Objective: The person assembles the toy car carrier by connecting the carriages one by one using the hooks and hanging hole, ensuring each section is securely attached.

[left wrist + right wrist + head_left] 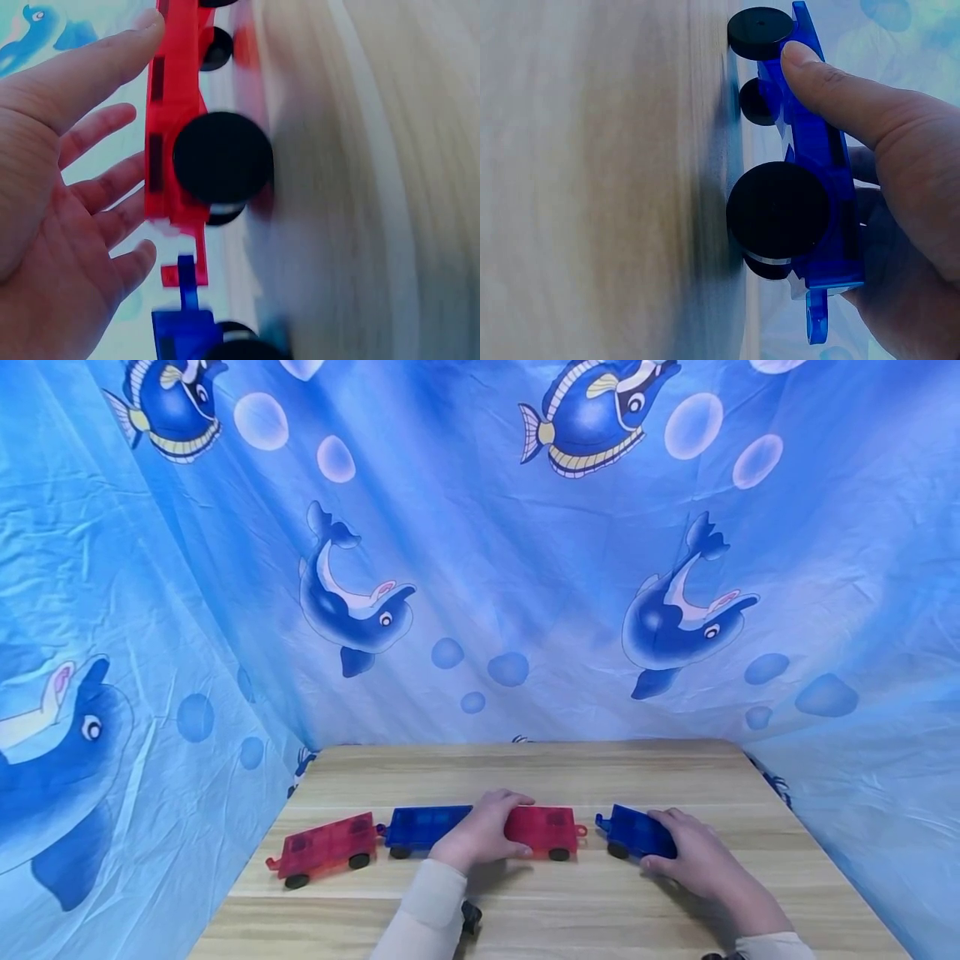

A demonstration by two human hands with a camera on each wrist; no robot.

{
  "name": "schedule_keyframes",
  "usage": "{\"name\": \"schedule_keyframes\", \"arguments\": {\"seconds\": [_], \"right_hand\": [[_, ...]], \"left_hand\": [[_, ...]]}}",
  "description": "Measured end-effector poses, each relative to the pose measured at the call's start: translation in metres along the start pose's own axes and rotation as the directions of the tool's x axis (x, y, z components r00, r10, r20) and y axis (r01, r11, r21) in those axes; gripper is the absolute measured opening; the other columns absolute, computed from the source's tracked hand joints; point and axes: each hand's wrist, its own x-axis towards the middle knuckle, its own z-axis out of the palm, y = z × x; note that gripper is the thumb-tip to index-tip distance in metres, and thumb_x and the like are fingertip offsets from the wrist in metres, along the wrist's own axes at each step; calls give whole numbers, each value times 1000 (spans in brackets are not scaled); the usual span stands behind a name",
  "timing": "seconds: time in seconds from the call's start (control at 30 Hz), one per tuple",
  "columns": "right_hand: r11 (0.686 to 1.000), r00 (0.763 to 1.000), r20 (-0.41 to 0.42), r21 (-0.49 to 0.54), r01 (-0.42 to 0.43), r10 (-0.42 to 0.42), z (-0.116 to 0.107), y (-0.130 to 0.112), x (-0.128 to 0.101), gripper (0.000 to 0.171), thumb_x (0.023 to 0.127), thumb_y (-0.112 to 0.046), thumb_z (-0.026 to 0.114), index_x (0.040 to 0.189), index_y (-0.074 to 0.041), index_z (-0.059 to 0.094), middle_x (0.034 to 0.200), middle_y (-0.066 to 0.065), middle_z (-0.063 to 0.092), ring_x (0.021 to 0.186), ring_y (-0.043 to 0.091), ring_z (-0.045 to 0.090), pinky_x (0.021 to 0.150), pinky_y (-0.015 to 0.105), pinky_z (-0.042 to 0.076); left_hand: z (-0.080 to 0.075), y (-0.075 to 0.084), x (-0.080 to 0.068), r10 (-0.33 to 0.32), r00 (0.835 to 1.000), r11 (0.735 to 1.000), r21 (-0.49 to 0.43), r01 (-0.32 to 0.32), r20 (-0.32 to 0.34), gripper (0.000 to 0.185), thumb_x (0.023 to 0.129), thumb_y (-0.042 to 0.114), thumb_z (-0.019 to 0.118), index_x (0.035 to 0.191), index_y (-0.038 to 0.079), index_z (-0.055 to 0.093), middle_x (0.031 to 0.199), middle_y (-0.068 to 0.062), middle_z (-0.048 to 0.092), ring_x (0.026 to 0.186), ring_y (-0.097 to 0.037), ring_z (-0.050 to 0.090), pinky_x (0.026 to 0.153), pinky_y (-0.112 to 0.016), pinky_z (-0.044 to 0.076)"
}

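Three o'clock of my left hand [482, 833]: narrow gap between red wagon [551, 828] and right blue wagon [633, 828]. Nine o'clock: left blue wagon [427, 827] blocks. Twelve: passable strip of table [525, 768], then curtain [510, 602].

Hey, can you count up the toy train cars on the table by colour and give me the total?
Red: 2, the far-left red car and the second red car, at the left hand
Blue: 2, the blue car between them and the far-right blue car, in the right hand
Total: 4
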Motion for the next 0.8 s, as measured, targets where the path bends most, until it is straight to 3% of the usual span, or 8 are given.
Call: {"name": "schedule_keyframes", "arguments": {"seconds": [0.3,0.6,0.8], "right_hand": [[1000,1000,-21,0,21,-21,2,-1,2,87,73,-58,76,139,-8,50,128,15,56,118,40,51,92,63,37],[1000,1000,-23,-6,18,-18,-1,-2,1,86,73,-56,77,138,-8,50,127,15,56,117,40,51,92,63,37],[1000,1000,-9,-4,4,-4,-1,-2,-1,86,72,-57,77,138,-8,51,128,15,56,117,40,51,93,63,37]], "left_hand": [[11,3,4,-9,1000,999,51,9,15,77,70,43,85,138,32,51,131,9,50,127,-24,42,96,-46,44],[15,2,2,-12,1000,998,54,11,22,70,74,34,85,136,34,53,127,11,51,117,-14,45,92,-38,48],[15,3,0,-30,999,1000,5,30,29,71,73,33,85,135,36,52,127,11,50,115,-13,46,88,-37,50]]}}
